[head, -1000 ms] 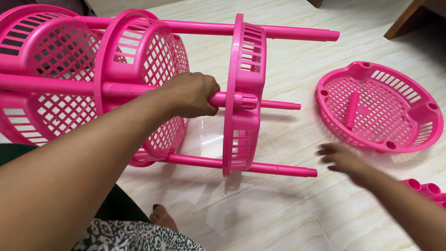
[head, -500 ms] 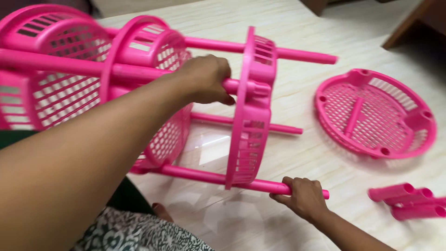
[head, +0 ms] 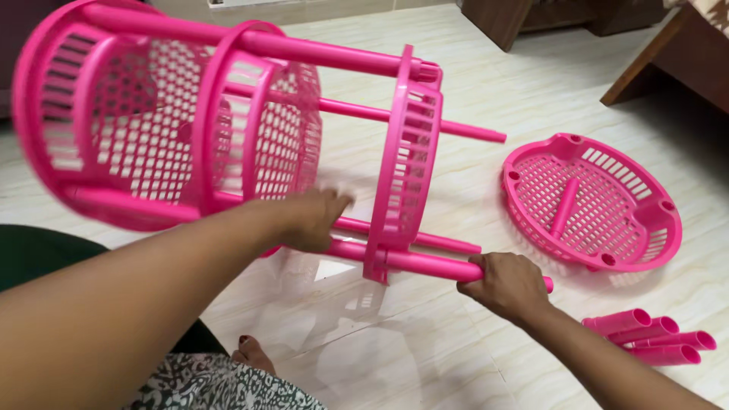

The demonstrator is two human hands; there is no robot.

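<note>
A pink plastic basket rack (head: pixel 228 129) lies on its side, with three round mesh baskets joined by pink poles. My left hand (head: pixel 315 216) reaches under the middle basket and touches the lower poles, blurred by motion. My right hand (head: pixel 509 285) is closed around the end of the lowest pole (head: pixel 425 264), just right of the outermost basket ring (head: pixel 406 163).
A separate round pink basket (head: pixel 596 201) lies flat on the marble floor (head: pixel 425 357) to the right, with a short pink tube inside. Several loose pink tubes (head: pixel 653 334) lie at lower right. Dark wooden furniture legs (head: pixel 645 68) stand at upper right. My foot (head: pixel 250 353) is near the bottom.
The rack has rolled so different poles face me. My left hand dropped from the upper pole to the lower poles. My right hand came off the floor and grasped the lowest pole's end.
</note>
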